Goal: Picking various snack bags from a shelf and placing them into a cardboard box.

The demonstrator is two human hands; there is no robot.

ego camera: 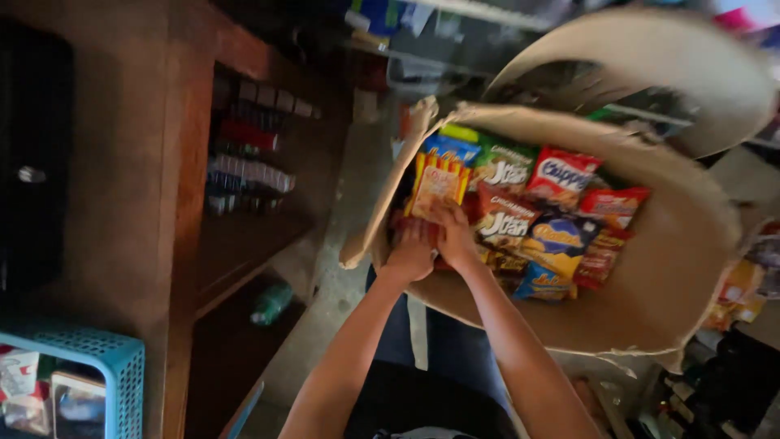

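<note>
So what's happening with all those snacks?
A person is reaching both hands into a big open cardboard box full of snack bags. The left hand and the right hand are side by side at a yellow and orange snack bag near the box's left side. Red, green and blue bags lie packed beside it. A wooden shelf stands to the left, with a blue basket near it.
</note>
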